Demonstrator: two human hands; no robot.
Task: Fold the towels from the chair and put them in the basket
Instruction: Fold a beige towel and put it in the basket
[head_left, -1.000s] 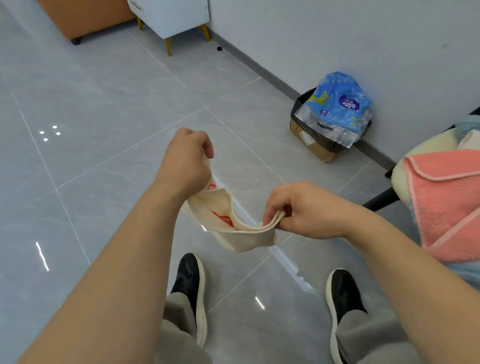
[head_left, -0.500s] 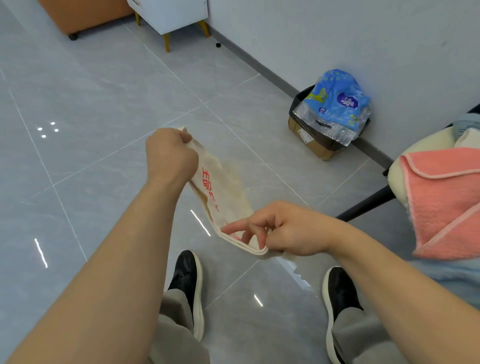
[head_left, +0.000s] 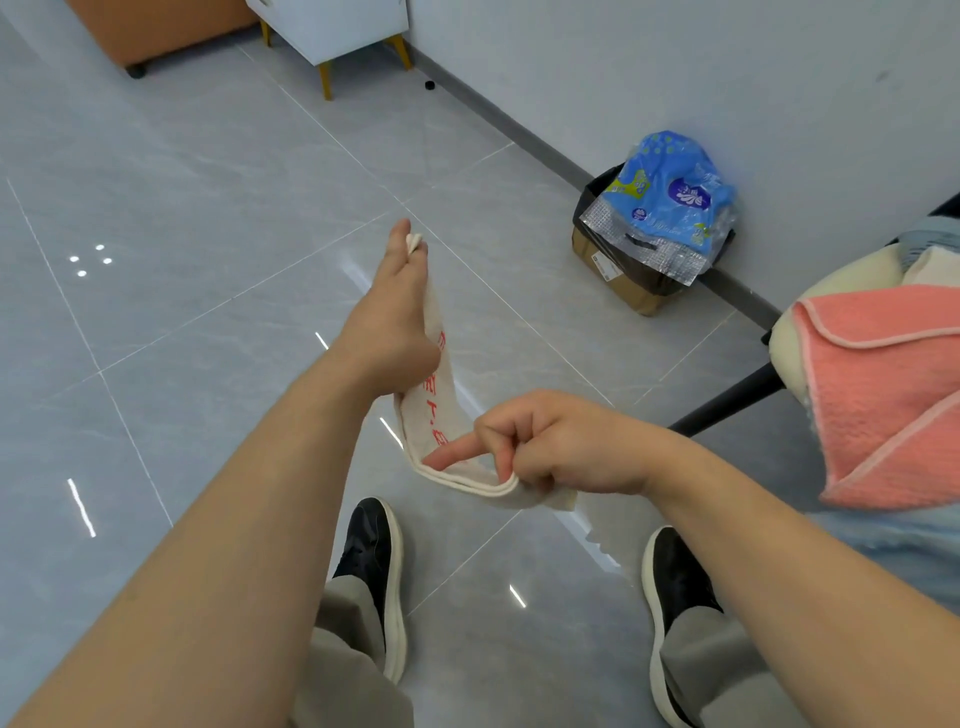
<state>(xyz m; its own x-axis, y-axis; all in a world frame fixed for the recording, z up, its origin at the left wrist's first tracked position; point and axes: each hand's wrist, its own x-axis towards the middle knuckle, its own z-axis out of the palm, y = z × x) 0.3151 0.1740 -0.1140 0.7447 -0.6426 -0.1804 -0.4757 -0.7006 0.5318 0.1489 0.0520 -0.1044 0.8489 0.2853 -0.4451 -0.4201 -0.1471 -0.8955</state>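
Hanging over the cream seat of the chair (head_left: 841, 270), a pink towel (head_left: 893, 395) covers its front edge. Left of the chair, above the floor (head_left: 182, 208), a white towel (head_left: 436, 415) with red print is stretched between both hands: the left hand (head_left: 395, 332) pinches its far corner, the right hand (head_left: 561, 447) grips its near end, index finger pointing out

Left grip (head_left: 390, 332) outstretched forward, fingertips (head_left: 401, 234) pinched; right grip (head_left: 563, 448) curled, forefinger straight, pointing left.

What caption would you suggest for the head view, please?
Left hand and right hand hold a cream towel lengthwise; a pink towel lies on the chair.
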